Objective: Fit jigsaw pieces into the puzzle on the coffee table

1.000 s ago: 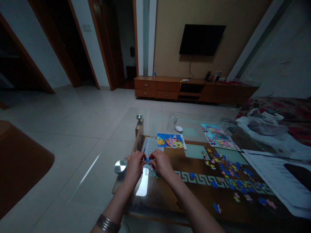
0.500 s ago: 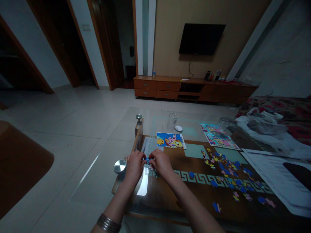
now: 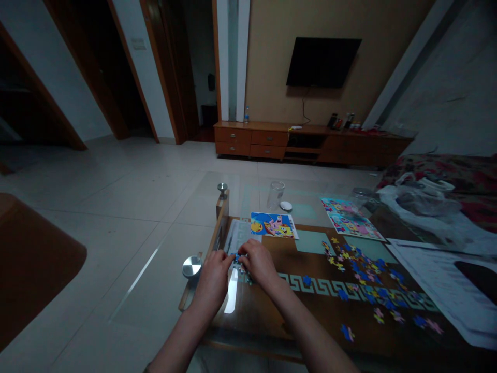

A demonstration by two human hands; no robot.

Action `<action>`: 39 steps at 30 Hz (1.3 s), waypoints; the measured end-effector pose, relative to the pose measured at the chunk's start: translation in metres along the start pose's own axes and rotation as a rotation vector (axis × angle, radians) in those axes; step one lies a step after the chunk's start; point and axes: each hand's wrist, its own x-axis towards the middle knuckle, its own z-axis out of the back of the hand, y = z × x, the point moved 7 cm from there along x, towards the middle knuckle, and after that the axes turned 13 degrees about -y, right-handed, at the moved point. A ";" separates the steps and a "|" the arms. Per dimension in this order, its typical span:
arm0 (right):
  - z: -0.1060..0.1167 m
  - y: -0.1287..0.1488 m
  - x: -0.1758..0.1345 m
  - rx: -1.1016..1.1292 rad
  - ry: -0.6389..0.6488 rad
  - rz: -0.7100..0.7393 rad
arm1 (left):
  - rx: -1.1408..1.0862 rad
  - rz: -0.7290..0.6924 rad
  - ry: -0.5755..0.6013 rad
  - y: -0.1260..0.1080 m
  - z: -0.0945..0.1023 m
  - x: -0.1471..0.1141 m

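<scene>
My left hand (image 3: 214, 273) and my right hand (image 3: 257, 261) meet over the left part of the glass table (image 3: 264, 316). Between their fingertips are small blue jigsaw puzzle pieces (image 3: 236, 256), partly hidden by the fingers. Both hands are closed, with thumbs and fingers pinched on these pieces. A few more pieces show just below the right fingers. Beyond the hands lies a picture card (image 3: 274, 225) with yellow and pink cartoon figures on blue. Loose puzzle pieces (image 3: 365, 272) in blue, yellow and pink are scattered to the right.
A clear glass (image 3: 275, 195) and a white lid (image 3: 286, 206) stand behind the card. Another cartoon sheet (image 3: 351, 218) lies farther right. Papers (image 3: 430, 280) with a dark object on them, and a plastic bag (image 3: 427, 207), occupy the right side. A round metal fitting (image 3: 192, 267) sits by my left hand.
My left hand has turned slightly and shifted a little right, its wrist lower so the bracelet is almost out of view. The right hand stays nearly still at the pieces.
</scene>
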 end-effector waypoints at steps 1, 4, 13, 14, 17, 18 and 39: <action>0.000 0.000 0.000 -0.002 0.005 -0.004 | 0.016 -0.007 0.012 -0.001 0.001 -0.002; 0.001 0.002 0.000 -0.006 0.010 -0.012 | 0.069 -0.003 0.025 -0.006 0.002 -0.003; 0.011 -0.010 0.006 0.154 -0.075 -0.029 | 0.031 0.013 -0.010 -0.003 -0.003 -0.004; 0.016 -0.016 0.008 0.175 -0.116 -0.045 | 0.015 0.025 -0.021 0.001 -0.002 -0.004; 0.029 -0.035 0.012 0.183 -0.221 -0.091 | -0.007 0.054 -0.076 0.009 0.001 -0.003; 0.032 -0.041 0.012 0.170 -0.242 -0.105 | -0.001 0.050 -0.109 0.008 0.004 -0.002; 0.036 -0.057 -0.030 0.122 -0.024 -0.030 | 0.037 -0.060 -0.038 -0.022 -0.005 -0.004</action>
